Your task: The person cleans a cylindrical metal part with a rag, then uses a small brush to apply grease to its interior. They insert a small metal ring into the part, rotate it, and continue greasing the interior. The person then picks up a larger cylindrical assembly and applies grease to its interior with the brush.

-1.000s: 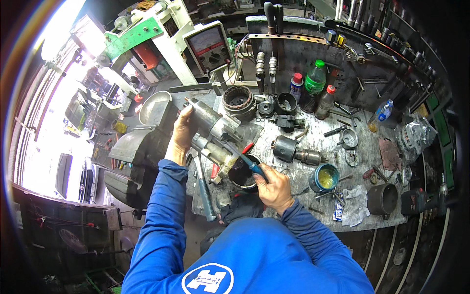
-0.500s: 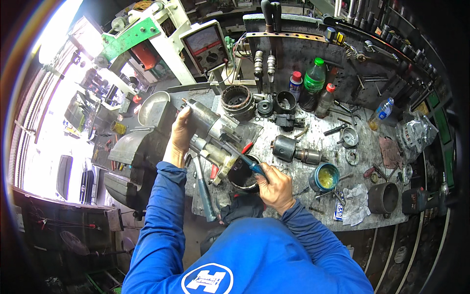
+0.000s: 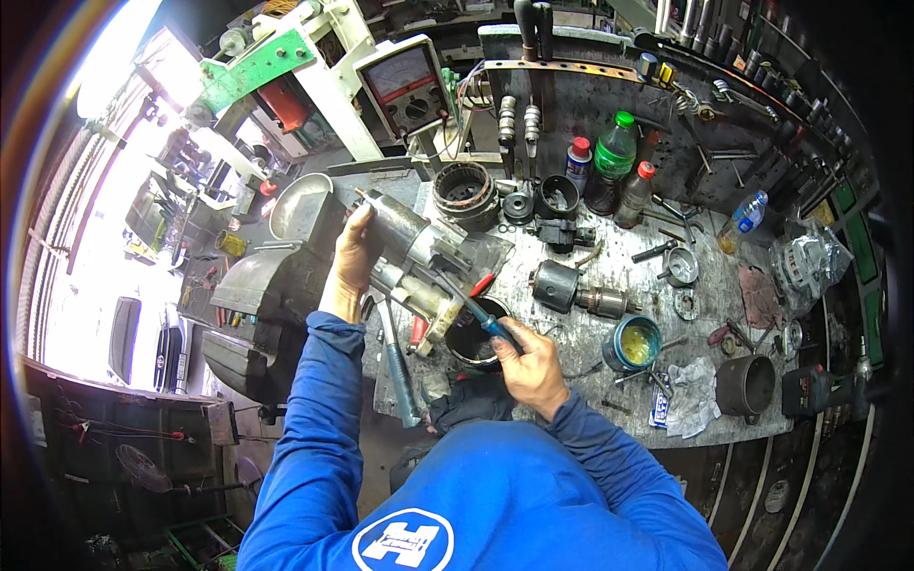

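— Cluttered workshop counter [image 3: 716, 281]; what's leftmost?

— Dark vise [image 3: 252, 285], then the left hand [image 3: 348, 257], thumb pressed on a metal motor [image 3: 405, 226], its other fingers mostly hidden.

— How does the motor lie?

— Over the counter's left part, long axis slanting, thin shaft up-left, other end down-right.

— Next?

— Blue-handled tool [image 3: 487, 322], tip toward the motor's lower end; the right hand [image 3: 535, 376] has its fingers closed round the handle.

Scuffed grey desk [image 3: 709, 252], crowded;
armature [image 3: 562, 288]; blue can of yellowish grease [image 3: 615, 348]; green-capped plastic bottle [image 3: 612, 164]; crumpled white rag [image 3: 692, 400]; pink cloth [image 3: 759, 293]
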The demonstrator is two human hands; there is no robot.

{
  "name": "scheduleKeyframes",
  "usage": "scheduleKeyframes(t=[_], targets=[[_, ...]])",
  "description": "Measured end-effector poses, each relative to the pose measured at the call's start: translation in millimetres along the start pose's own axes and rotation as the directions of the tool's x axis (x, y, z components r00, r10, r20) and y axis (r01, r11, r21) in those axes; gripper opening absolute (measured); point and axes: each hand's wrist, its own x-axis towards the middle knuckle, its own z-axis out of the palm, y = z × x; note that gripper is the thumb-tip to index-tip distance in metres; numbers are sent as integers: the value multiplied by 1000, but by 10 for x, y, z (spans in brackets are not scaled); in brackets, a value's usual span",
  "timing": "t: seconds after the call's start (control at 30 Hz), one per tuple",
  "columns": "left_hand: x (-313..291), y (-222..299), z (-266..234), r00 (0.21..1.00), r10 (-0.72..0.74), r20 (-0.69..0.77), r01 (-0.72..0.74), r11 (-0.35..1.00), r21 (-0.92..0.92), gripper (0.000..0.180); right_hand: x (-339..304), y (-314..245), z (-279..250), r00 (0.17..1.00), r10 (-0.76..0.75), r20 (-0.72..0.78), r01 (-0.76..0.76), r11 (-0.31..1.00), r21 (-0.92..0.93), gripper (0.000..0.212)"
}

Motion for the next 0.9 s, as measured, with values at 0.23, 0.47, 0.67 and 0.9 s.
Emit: scheduleKeyframes(t=[0.23, 0.47, 0.67, 0.9], targets=[[-24, -18, -30, 998, 50, 47, -48, 998, -33, 37, 57, 220, -145, 678, 337, 653, -735, 325, 595, 32], [-61, -1, 35, 999, 27, 36, -26, 999, -28, 35, 49, 40, -63, 980, -185, -75, 156, 944, -292, 30], [-104, -1, 45, 999, 39, -13, -38, 999, 23, 42, 98, -70, -150, 941, 284, 186, -311, 940, 139, 34], [-70, -10, 7, 1000, 20, 8, -20, 1000, -2, 42, 126, 41, -194, 724, 442, 530, -690, 468, 552, 33]])
